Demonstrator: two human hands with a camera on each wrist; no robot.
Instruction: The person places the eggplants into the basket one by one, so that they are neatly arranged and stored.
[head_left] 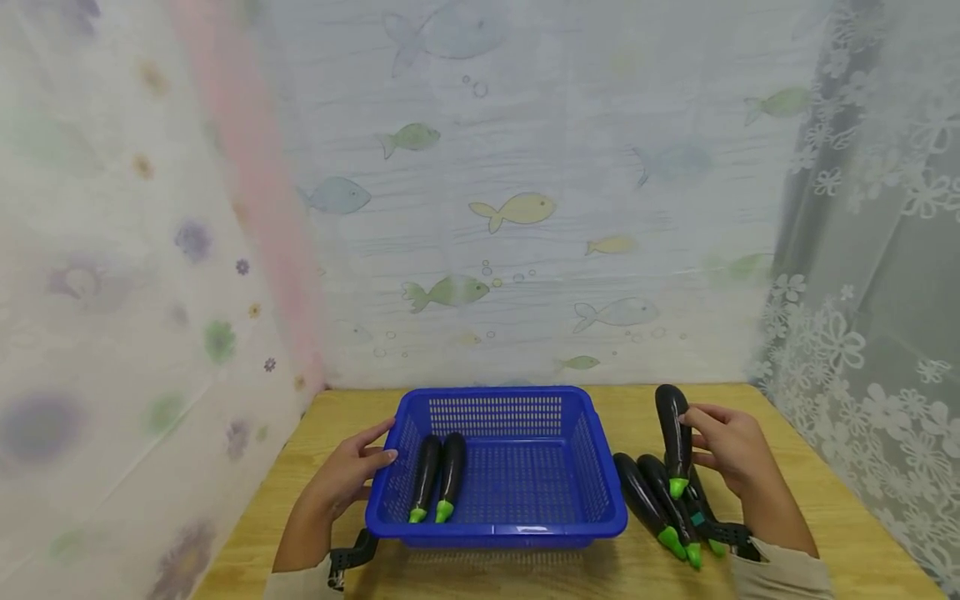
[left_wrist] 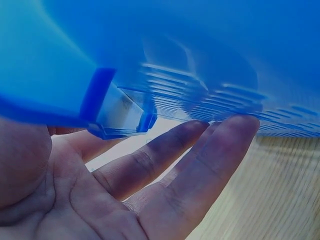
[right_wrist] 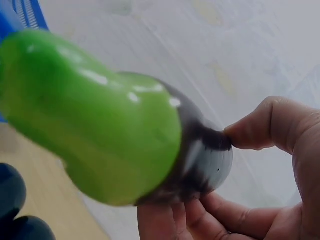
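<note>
A blue plastic basket [head_left: 495, 530] stands at the middle of the table, with two dark eggplants inside, one eggplant [head_left: 426, 477] beside another eggplant [head_left: 452, 475]. My left hand [head_left: 348, 471] holds the basket's left rim; the left wrist view shows the fingers [left_wrist: 200, 175] against the outer wall below the rim. Over on the right, my right hand [head_left: 731, 446] pinches an eggplant [head_left: 672, 429] between thumb and fingers, its green stem end pointing down. In the right wrist view that green cap [right_wrist: 100, 115] fills much of the picture.
Under the raised eggplant, three more eggplants [head_left: 641, 496] lie on the wooden table [head_left: 517, 575], right of the basket. A fish-print curtain [head_left: 525, 333] hangs behind the table, with a flowered curtain [head_left: 150, 375] at left and a lace-patterned one [head_left: 885, 333] at right.
</note>
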